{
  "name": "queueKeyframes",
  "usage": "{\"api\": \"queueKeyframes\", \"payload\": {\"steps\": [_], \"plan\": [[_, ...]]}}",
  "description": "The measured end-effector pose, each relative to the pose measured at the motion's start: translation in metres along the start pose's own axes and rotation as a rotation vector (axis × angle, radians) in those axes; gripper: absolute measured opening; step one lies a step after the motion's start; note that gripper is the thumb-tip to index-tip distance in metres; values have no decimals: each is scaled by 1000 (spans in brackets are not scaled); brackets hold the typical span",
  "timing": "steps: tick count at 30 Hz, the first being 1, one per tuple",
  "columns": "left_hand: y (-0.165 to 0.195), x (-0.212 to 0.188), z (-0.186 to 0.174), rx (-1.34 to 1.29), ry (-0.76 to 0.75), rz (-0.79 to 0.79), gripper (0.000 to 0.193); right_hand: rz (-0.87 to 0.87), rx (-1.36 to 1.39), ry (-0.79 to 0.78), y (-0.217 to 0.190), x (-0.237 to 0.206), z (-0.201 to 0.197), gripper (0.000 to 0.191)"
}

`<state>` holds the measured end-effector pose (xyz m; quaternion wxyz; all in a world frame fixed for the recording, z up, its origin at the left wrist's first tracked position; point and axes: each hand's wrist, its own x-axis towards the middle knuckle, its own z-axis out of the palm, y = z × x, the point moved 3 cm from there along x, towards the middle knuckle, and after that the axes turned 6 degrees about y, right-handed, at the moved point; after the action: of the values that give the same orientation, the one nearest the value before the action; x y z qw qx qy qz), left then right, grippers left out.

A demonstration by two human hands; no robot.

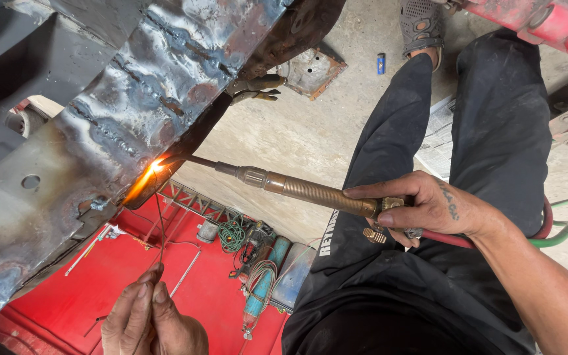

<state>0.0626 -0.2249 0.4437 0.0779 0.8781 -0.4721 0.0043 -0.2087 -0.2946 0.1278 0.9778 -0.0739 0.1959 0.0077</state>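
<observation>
Brass torch [297, 189], long and slim, lies slantwise across the middle of the view, its thin dark tip reaching up and left to the lower edge of a scorched steel panel [133, 98]. An orange flame [149, 174] burns right where tip and panel edge meet. The right hand [422, 207] is closed round the torch's rear end by the brass valve knobs, thumb lying along the top; a red hose [448, 240] and a green hose [560, 233] run off behind it to the right. The left hand [146, 322], low in the view and well apart from the right, pinches a thin filler rod [160, 230] between thumb and fingertips. The rod stands nearly upright, its upper end in the flame just beside the torch tip. The panel, grey with rust patches and lumpy weld beads, fills the upper left. Beneath it lies a red surface [87, 283] with loose rods, coiled wire and small tools. The person's dark trousers [428, 131] stretch to the right over a concrete floor [297, 131], where a work glove [254, 87] and a small blue lighter [380, 63] lie.
</observation>
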Motion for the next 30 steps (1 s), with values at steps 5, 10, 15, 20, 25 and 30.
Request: {"api": "queueKeyframes", "payload": {"steps": [5,10,15,20,25,30], "plan": [[-2,-1,-1,-31,15,-44,13,-8,-4,1,0,0,0,55],[-5,-1,-1,-85,36,-95,15,-3,11,-7,0,0,1,54],[-5,2,-1,-107,28,-80,15,3,3,6,0,0,1,55],[-3,2,1,-58,45,-69,13,-4,6,5,0,0,1,55],[-3,4,-1,-75,45,-122,13,8,2,7,1,1,1,55],[-4,3,-1,-85,48,-78,15,-3,-7,1,2,1,2,55]]}}
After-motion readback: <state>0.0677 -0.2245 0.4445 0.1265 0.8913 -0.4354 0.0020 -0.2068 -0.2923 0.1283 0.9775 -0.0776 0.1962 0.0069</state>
